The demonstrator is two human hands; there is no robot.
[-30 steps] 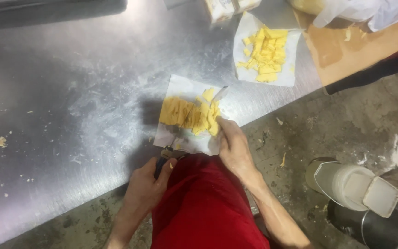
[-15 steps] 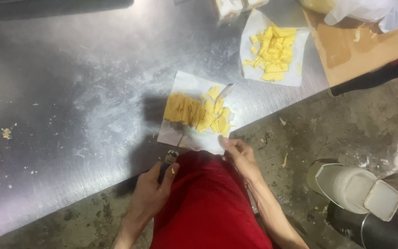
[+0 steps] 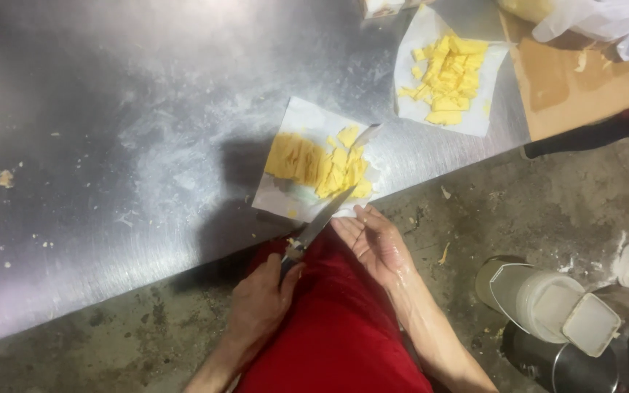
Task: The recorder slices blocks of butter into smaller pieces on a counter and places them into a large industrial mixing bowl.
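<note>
A steel bench [image 3: 111, 145] is seen, dusted with crumbs. Near its front edge a white paper sheet [image 3: 293, 200] carries a yellow block [image 3: 318, 161], partly sliced. A second sheet [image 3: 467, 120] of cut pieces lies well apart, beyond it. The knife [image 3: 325, 211] is held in the closed grip of the left hand [image 3: 260, 302], blade angled over the paper. The right hand [image 3: 373, 240] is open, palm up, empty, just beside the blade. For even slices, the block should be steadied with fingers kept off the edge.
</note>
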